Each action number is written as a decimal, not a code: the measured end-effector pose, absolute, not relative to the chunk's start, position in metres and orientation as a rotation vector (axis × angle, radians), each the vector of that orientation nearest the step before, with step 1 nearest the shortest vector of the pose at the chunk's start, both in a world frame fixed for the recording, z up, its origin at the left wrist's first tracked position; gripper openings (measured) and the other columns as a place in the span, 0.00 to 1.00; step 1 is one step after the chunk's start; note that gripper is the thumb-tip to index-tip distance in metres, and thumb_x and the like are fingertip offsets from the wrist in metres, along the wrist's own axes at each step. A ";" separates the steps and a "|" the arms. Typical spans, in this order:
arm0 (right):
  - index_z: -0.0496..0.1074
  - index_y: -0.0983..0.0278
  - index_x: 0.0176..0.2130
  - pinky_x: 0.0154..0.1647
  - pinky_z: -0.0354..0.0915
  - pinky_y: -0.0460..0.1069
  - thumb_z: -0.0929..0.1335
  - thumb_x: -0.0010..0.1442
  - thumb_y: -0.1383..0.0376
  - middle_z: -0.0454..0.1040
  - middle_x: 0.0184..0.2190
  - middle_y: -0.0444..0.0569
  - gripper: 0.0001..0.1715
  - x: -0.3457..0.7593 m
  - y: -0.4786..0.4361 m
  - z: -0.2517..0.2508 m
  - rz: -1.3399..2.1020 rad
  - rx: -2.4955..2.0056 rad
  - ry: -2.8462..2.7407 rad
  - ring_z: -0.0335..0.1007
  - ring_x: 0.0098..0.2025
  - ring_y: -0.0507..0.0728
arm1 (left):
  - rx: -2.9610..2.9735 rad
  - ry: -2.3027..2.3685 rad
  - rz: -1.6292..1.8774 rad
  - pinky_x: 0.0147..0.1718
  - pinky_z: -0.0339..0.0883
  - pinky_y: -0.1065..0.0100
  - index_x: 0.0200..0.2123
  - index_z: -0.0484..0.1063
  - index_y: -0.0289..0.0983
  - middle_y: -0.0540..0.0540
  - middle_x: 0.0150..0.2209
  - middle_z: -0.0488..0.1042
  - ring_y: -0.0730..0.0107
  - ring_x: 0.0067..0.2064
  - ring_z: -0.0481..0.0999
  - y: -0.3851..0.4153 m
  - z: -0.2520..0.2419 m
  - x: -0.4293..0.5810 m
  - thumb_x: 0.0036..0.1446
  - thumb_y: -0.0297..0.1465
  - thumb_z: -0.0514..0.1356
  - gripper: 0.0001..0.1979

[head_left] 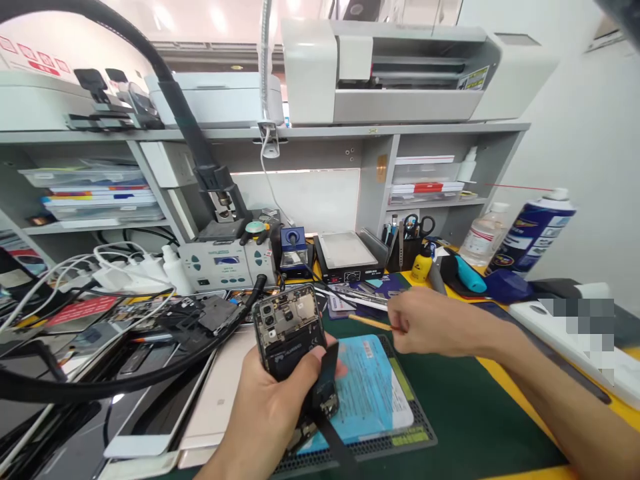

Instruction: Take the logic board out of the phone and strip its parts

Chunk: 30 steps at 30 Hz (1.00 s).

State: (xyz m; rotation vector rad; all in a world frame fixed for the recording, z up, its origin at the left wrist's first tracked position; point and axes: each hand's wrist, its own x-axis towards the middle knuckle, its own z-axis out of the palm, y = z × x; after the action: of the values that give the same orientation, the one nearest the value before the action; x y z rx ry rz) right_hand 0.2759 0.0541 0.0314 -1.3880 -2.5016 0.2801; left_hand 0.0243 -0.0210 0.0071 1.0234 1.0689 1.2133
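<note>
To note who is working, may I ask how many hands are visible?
2: the left hand grips the opened phone near the middle; the right hand holds a thin yellow stick.

The left hand [270, 400] holds an opened phone [287, 317], inner parts exposed, over a blue packet [373, 383]. The right hand [425, 320] grips a thin yellow stick [370, 323] above a dark green mat [480, 407].

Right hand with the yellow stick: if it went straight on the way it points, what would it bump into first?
Probably the opened phone in the left hand, with the yellow stick touching it first. Depth is unclear, though: the right hand might pass behind.
</note>
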 end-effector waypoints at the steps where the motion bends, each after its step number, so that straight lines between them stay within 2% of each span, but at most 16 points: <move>1: 0.66 0.62 0.21 0.16 0.60 0.45 0.76 0.49 0.72 0.69 0.18 0.41 0.16 0.280 0.050 0.039 0.368 -1.365 -2.455 0.64 0.19 0.51 | 1.029 1.065 1.213 0.33 0.77 0.67 0.36 0.80 0.38 0.44 0.31 0.83 0.56 0.35 0.84 -0.021 0.007 0.025 0.48 0.46 0.72 0.19; 2: 0.65 0.61 0.21 0.14 0.58 0.45 0.74 0.48 0.74 0.69 0.17 0.40 0.16 0.284 0.047 0.046 0.462 -1.333 -2.397 0.64 0.17 0.51 | 1.030 1.062 1.210 0.33 0.76 0.68 0.36 0.79 0.37 0.44 0.30 0.83 0.56 0.35 0.84 -0.022 0.007 0.025 0.48 0.46 0.72 0.19; 4: 0.67 0.58 0.26 0.14 0.64 0.46 0.69 0.54 0.71 0.70 0.17 0.40 0.10 0.285 0.041 0.057 0.635 -1.235 -2.241 0.69 0.17 0.54 | 1.025 1.052 1.204 0.33 0.76 0.68 0.37 0.79 0.37 0.44 0.30 0.82 0.56 0.35 0.84 -0.024 0.008 0.025 0.49 0.46 0.71 0.20; 5: 0.67 0.57 0.28 0.16 0.68 0.47 0.66 0.58 0.69 0.72 0.18 0.41 0.08 0.283 0.037 0.059 0.697 -1.171 -2.159 0.73 0.18 0.55 | 1.022 1.049 1.195 0.33 0.76 0.68 0.37 0.79 0.36 0.43 0.30 0.82 0.56 0.36 0.84 -0.025 0.008 0.026 0.50 0.47 0.71 0.21; 7: 0.67 0.55 0.32 0.21 0.74 0.50 0.60 0.64 0.65 0.76 0.24 0.44 0.10 0.271 0.028 0.059 0.775 -1.030 -2.009 0.77 0.23 0.58 | 1.008 1.044 1.176 0.33 0.75 0.67 0.37 0.80 0.35 0.42 0.31 0.82 0.56 0.36 0.83 -0.026 0.009 0.026 0.50 0.47 0.70 0.21; 10: 0.70 0.52 0.37 0.27 0.78 0.53 0.63 0.67 0.64 0.79 0.29 0.44 0.09 0.244 0.010 0.050 0.809 -0.830 -1.754 0.79 0.28 0.58 | 0.957 1.042 1.153 0.32 0.75 0.68 0.37 0.80 0.35 0.43 0.30 0.82 0.57 0.35 0.83 -0.027 0.009 0.027 0.50 0.45 0.71 0.20; 14: 0.77 0.48 0.40 0.35 0.81 0.54 0.68 0.62 0.68 0.81 0.35 0.44 0.13 0.217 -0.013 0.036 0.383 -0.854 -1.676 0.82 0.32 0.60 | 0.942 1.028 1.170 0.33 0.76 0.67 0.39 0.81 0.35 0.43 0.28 0.82 0.59 0.33 0.82 -0.026 0.008 0.029 0.50 0.45 0.71 0.20; 17: 0.78 0.46 0.42 0.37 0.80 0.56 0.70 0.61 0.68 0.82 0.36 0.43 0.15 0.210 -0.019 0.029 0.108 -0.897 -1.698 0.82 0.35 0.62 | 0.891 1.015 1.196 0.36 0.77 0.66 0.38 0.81 0.35 0.42 0.32 0.84 0.57 0.36 0.83 -0.027 0.008 0.031 0.49 0.43 0.72 0.19; 19: 0.78 0.47 0.43 0.35 0.80 0.54 0.71 0.61 0.68 0.83 0.35 0.42 0.15 0.208 -0.019 0.027 0.068 -0.909 -1.689 0.82 0.34 0.61 | 0.850 1.013 1.205 0.37 0.78 0.65 0.38 0.82 0.35 0.41 0.35 0.84 0.54 0.38 0.84 -0.028 0.009 0.032 0.48 0.42 0.73 0.18; 22: 0.76 0.47 0.42 0.31 0.80 0.51 0.70 0.62 0.68 0.83 0.33 0.40 0.13 0.206 -0.019 0.028 0.079 -0.906 -1.713 0.83 0.33 0.59 | 0.819 1.030 1.197 0.35 0.78 0.64 0.40 0.82 0.36 0.41 0.34 0.84 0.52 0.39 0.84 -0.030 0.009 0.033 0.47 0.43 0.73 0.20; 25: 0.73 0.48 0.41 0.29 0.79 0.50 0.69 0.63 0.69 0.83 0.32 0.40 0.13 0.205 -0.017 0.029 0.086 -0.888 -1.754 0.83 0.32 0.58 | 0.791 1.035 1.215 0.39 0.79 0.63 0.38 0.82 0.36 0.42 0.34 0.84 0.53 0.37 0.84 -0.030 0.008 0.033 0.44 0.43 0.75 0.21; 30: 0.72 0.47 0.44 0.33 0.81 0.54 0.69 0.63 0.68 0.83 0.32 0.41 0.15 0.207 -0.014 0.028 0.030 -0.866 -1.828 0.83 0.33 0.61 | 0.873 1.048 1.220 0.38 0.79 0.64 0.38 0.81 0.37 0.42 0.34 0.84 0.52 0.39 0.84 -0.030 0.006 0.033 0.48 0.43 0.73 0.18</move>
State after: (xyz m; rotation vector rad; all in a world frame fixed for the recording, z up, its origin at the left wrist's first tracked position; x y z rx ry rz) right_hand 0.2067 -0.0143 0.0285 -0.8656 -1.8281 0.0305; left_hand 0.0330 -0.0302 0.0063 0.8728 1.0485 1.2200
